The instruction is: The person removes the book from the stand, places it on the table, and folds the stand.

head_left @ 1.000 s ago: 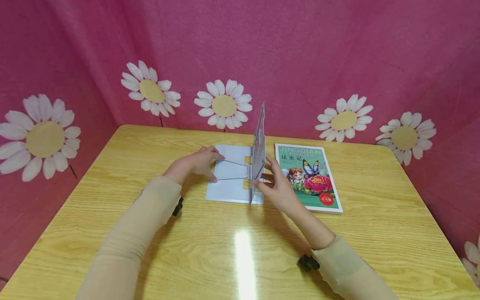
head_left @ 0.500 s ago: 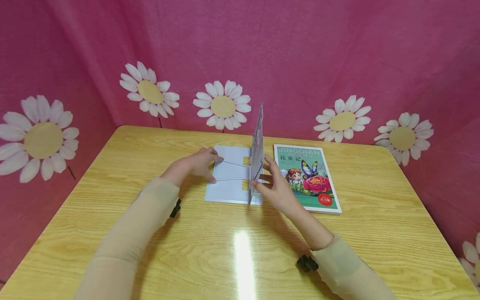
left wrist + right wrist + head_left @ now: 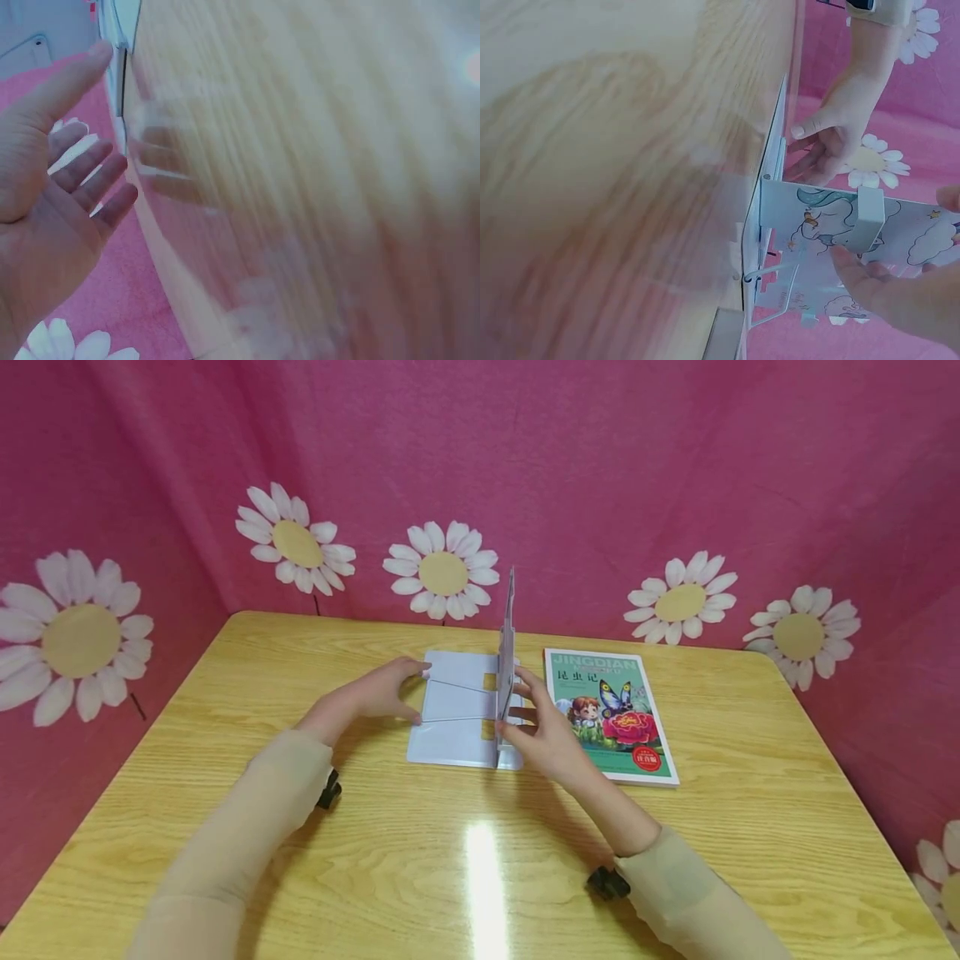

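A white metal book stand lies with its flat base (image 3: 450, 745) on the table. Its panel (image 3: 507, 664) stands nearly upright, edge-on to the head camera. The right wrist view shows a cartoon print on that panel and a white clip (image 3: 869, 214) on its face. My right hand (image 3: 551, 739) touches the panel from the right, thumb near its lower front edge and fingers spread against it. At the base's left edge is my left hand (image 3: 378, 691), its thumb and fingers apart with nothing held between them. A wire support (image 3: 457, 720) lies over the base.
A green-covered children's book (image 3: 607, 718) lies flat to the right of the stand, close to the right hand. The wooden table (image 3: 375, 860) reaches back to a pink curtain (image 3: 562, 460) printed with daisies.
The panel has tilted a little to the left, more upright, with my right hand following. My left hand has drawn back leftward to the base's edge, away from the wire support.
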The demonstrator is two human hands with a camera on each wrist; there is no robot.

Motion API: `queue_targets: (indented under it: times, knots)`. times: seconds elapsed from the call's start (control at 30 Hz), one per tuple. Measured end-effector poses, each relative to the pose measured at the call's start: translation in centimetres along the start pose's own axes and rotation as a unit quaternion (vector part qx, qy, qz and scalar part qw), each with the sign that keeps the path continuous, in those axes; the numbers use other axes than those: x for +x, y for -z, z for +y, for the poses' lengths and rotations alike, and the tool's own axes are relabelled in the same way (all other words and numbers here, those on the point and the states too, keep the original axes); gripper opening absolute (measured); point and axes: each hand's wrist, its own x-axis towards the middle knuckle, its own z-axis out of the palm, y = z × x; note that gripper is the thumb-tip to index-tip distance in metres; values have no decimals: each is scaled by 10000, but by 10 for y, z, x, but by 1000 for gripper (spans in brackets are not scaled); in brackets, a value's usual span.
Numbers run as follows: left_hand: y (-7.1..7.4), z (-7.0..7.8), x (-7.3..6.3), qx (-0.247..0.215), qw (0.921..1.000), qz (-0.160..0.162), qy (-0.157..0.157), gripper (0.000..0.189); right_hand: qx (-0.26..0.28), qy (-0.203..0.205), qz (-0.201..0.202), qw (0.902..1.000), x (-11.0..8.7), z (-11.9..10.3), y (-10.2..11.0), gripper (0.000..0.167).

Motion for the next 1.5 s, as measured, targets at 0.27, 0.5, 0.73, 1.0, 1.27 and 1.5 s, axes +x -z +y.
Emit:
queue_targets:
  times: [0.27,0.5,0.73,1.0,1.27,1.5]
  knots:
    - [9,4,-21,-182,9984,543,38,81,-326,141,80,9993,3,-4,-5,74]
    - [19,17,-36,-650,9942,855,10,71,-430,311,79,9986,6,-7,-8,74]
    - [28,48,-41,-1102,9840,1386,-187,59,-480,293,115,9984,9,-9,-14,73]
    - [34,92,-40,-1695,9684,1811,-253,52,-892,429,238,9948,10,-10,-21,70]
    - [37,121,-36,-1878,9589,2125,-57,53,-1309,415,275,9901,13,-12,-26,69]
    - [39,129,-35,-1679,9581,2320,79,57,-1668,376,307,9848,14,-15,-31,68]
